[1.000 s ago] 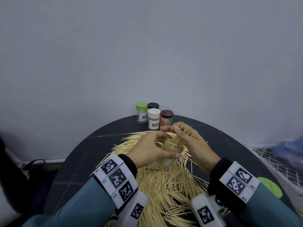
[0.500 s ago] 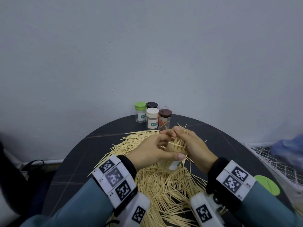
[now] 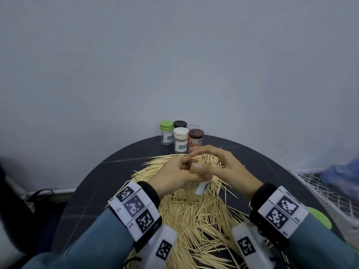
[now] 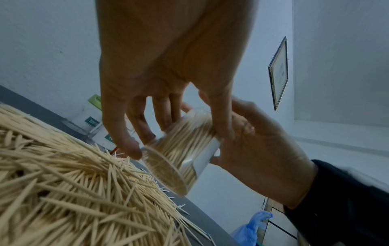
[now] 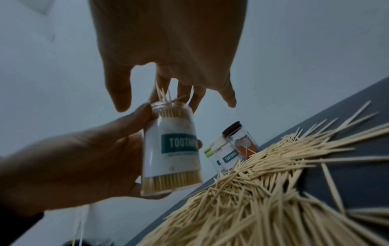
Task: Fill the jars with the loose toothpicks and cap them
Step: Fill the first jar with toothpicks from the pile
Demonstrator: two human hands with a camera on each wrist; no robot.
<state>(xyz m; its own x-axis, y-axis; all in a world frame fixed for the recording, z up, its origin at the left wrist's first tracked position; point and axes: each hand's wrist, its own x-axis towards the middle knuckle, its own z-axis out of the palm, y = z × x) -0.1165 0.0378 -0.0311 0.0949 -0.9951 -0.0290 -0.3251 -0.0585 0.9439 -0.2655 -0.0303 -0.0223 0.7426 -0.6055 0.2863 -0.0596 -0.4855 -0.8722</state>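
My left hand [image 3: 194,169] grips a clear, uncapped jar [image 3: 202,188] with a white "TOOTHPICKS" label, holding it above the heap of loose toothpicks [image 3: 194,214]. In the wrist views the jar [image 5: 170,149] is packed with toothpicks, and a few tips stick out of its mouth. My right hand [image 3: 206,154] arches over the mouth, and its straight fingers [image 5: 183,89] touch those tips. My thumb and little finger stand apart from the jar. The mouth itself is hidden in the head view.
On the dark round table [image 3: 93,191], several jars stand at the far edge by the wall: green-capped [image 3: 166,133], black-capped [image 3: 180,124], white-capped [image 3: 181,140], brown-capped [image 3: 195,138]. A loose green lid [image 3: 318,218] lies at the right edge. A wire basket with a blue bag [image 3: 342,175] is beyond it.
The bundle that my right hand held over the jar now sits lower inside it. My right fingers have spread out above the mouth. My left hand keeps its grip on the jar.
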